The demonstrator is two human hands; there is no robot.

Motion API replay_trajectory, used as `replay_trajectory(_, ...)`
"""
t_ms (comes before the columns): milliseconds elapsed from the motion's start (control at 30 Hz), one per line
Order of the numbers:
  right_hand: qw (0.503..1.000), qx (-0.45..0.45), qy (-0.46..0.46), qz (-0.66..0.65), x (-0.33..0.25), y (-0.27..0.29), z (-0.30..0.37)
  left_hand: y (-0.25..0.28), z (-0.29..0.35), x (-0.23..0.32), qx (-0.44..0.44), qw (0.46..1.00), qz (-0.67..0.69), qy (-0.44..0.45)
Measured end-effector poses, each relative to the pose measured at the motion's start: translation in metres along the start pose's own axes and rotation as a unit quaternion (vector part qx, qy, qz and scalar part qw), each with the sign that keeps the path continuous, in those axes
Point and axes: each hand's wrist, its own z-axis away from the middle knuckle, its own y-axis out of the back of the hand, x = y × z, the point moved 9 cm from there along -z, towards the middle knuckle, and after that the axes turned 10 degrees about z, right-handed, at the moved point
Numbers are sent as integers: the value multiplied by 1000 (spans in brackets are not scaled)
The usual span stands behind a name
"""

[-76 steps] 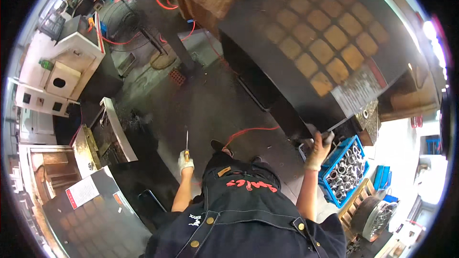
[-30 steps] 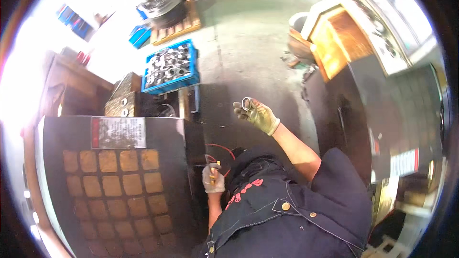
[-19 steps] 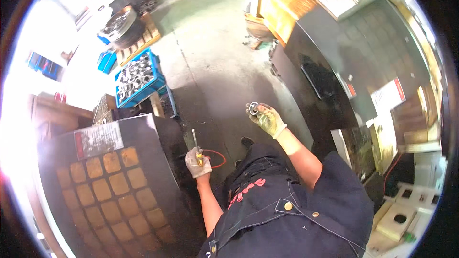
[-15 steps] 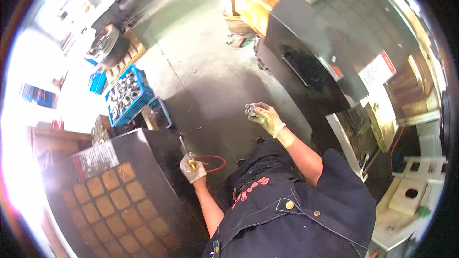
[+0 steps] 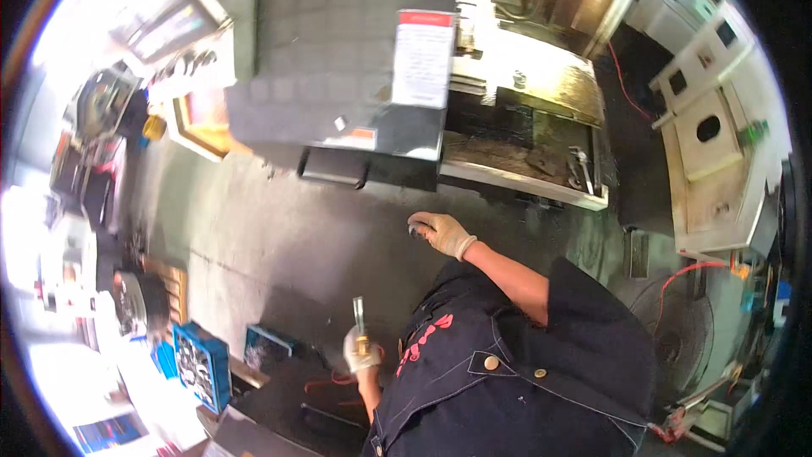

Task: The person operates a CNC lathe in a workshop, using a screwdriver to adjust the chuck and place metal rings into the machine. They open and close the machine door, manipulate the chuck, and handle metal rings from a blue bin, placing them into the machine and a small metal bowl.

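Note:
My left hand (image 5: 357,357), in a pale glove, is closed around an air blow gun (image 5: 362,344) with a yellow body. Its straight metal nozzle points up and away from me, and a red hose (image 5: 331,382) lies beside that hand. Out in front of my body, my right hand (image 5: 445,235), also gloved, pinches a small metal ring (image 5: 415,228). Fingers cover most of the ring. The two hands are well apart, both over the grey floor (image 5: 245,220).
Ahead stands a dark machine cabinet (image 5: 330,59) bearing a printed label. Beside it is a machine bed (image 5: 507,148) with wrenches (image 5: 582,171) on it. A blue crate (image 5: 222,364) of metal parts stands at the lower left, a floor fan (image 5: 687,330) at the right.
My view has swung to the right, bringing the machine bed in front of me. The blow gun and the ring stay in my hands; my right hand has turned, hiding more of the ring.

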Motion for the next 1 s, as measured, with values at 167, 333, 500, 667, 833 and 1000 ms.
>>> replay_trajectory(167, 885, 11, -222, -408, 97, 34, -1, -247, 31, -43, -261, 666, -638, -284)
replay_trajectory(333, 740, 93, -96, -659, 143, 124, -43, -314, 8, -76, -298, 713, -587, -241)
replay_trajectory(500, 791, 89, -38, -604, 134, 187, -70, -354, 6, -96, -355, 680, -591, -250)
replay_trajectory(667, 755, 57, -35, -652, 101, 191, -70, -378, -1, -103, -436, 666, -565, -216)
replay_trajectory(833, 763, 125, -40, -633, 113, 171, -72, -409, -4, -98, -551, 598, -541, -217)
replay_trajectory(1000, 808, 194, -64, -552, 88, 157, -72, -472, 20, -73, -672, 504, -527, -129)
